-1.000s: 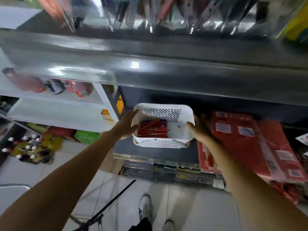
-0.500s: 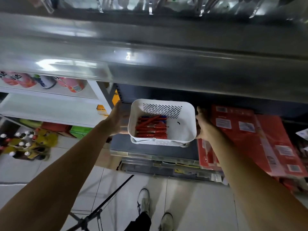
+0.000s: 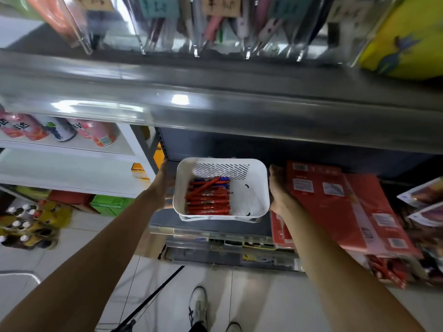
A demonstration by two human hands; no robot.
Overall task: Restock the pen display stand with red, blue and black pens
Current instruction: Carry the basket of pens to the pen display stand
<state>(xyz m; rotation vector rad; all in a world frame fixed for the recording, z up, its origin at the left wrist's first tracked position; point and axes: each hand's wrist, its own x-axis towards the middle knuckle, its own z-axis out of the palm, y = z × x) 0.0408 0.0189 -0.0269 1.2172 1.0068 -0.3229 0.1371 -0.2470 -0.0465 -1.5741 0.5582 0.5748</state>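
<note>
The left grip (image 3: pixel 165 188) clasps the left wall of the white basket (image 3: pixel 251 195) and the right grip (image 3: pixel 279 190) clasps its right wall. The fingertips are hidden behind and under it. The basket is low, at the dark lower shelf (image 3: pixel 211 227), beneath the overhanging metal shelf edge (image 3: pixel 239 111). Whether it rests there or hangs just clear, I cannot tell. The pens (image 3: pixel 206 200) lie loose, bunched against the basket's left wall. Most are red, with a few blue at the far end, and I make out no black ones. The display stand (image 3: pixel 196 32) is far above, on top of the metal shelf.

Likely trouble: raised straight up, the basket's far rim could strike the overhang and tip. With the load to the left, any tilt would send pens sliding out onto the floor. The right grip touches the red packs (image 3: pixel 335 207), so pulling out could drag them off.
</note>
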